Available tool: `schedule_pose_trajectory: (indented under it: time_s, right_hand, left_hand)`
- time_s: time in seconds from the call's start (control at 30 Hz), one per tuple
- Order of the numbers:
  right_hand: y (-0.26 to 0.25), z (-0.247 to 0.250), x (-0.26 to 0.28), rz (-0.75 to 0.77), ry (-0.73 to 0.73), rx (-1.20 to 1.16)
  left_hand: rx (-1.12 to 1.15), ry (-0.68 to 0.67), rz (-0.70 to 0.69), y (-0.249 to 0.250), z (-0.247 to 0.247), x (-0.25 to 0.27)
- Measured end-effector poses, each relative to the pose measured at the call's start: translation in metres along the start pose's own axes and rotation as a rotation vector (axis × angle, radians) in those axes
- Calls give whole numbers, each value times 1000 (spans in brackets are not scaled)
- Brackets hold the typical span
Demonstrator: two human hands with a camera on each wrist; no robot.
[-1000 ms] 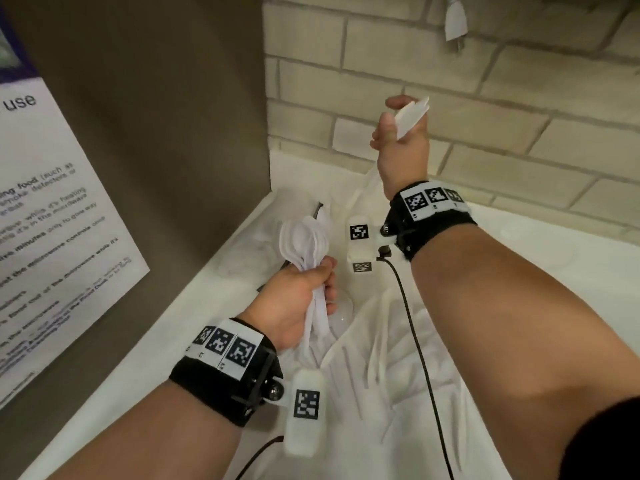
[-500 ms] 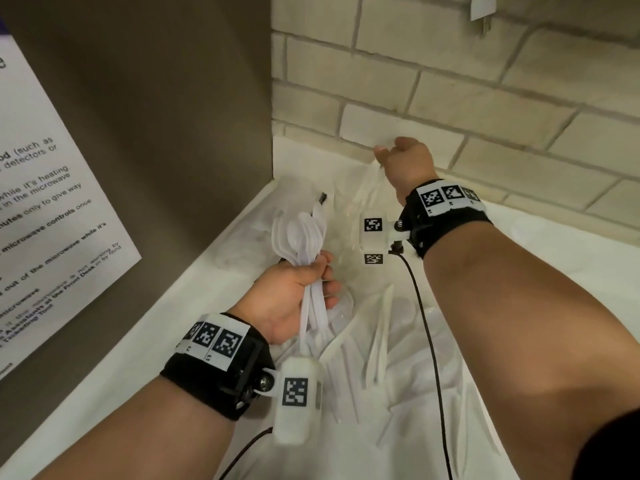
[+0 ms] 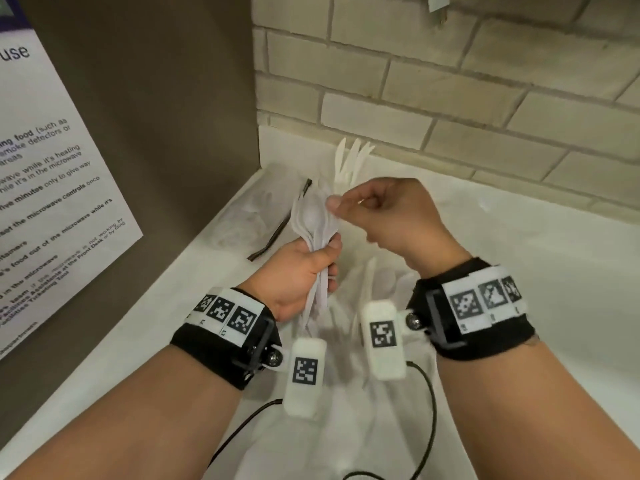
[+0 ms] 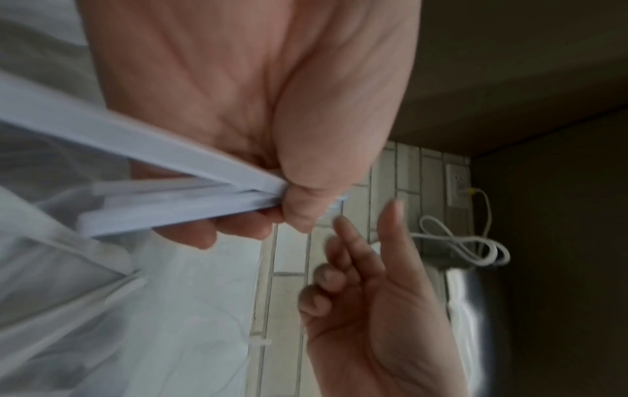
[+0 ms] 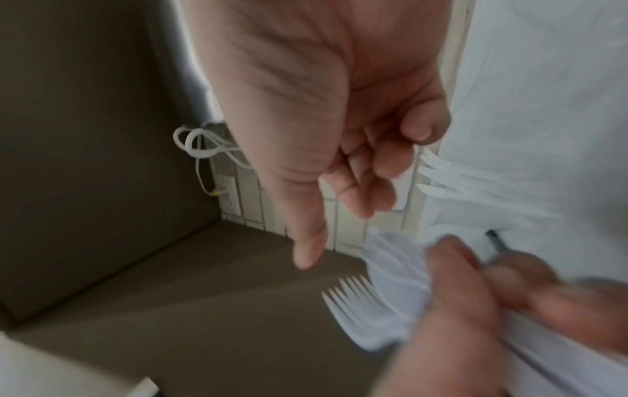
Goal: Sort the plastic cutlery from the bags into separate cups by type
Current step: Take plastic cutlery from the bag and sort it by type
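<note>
**Head view: left hand gripping cutlery bundle, right hand empty**

Head view is showing the left hand (image 3: pixel 294 268) clenching a bundle of white spoons and forks (image 3: pixel 313 220) by the handles, heads pointing toward 12 o'clock. The right hand (image 3: pixel 388 216) is hovering at 3 o'clock of the bundle, fingers loosely curled, holding nothing. White knives (image 3: pixel 351 159) are standing at 12 o'clock near the brick wall (image 3: pixel 450 81). Loose cutlery (image 3: pixel 370 282) is lying on the white counter (image 3: pixel 554 271) beneath both hands.
</note>
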State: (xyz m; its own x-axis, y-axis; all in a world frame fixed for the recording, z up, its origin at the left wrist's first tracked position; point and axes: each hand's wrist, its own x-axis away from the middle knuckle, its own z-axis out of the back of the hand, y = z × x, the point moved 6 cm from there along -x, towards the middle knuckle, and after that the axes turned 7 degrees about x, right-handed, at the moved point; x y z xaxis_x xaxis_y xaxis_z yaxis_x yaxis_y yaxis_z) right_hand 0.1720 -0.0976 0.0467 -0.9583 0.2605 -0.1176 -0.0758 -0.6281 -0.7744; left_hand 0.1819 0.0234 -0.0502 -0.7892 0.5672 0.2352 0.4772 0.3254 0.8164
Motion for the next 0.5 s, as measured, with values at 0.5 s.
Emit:
schedule_pose_trajectory:
  time_s: [0.5]
  right_hand:
    - [5, 15, 29, 19, 103, -232]
  left_hand:
    - [71, -117, 85, -16, -23, 9]
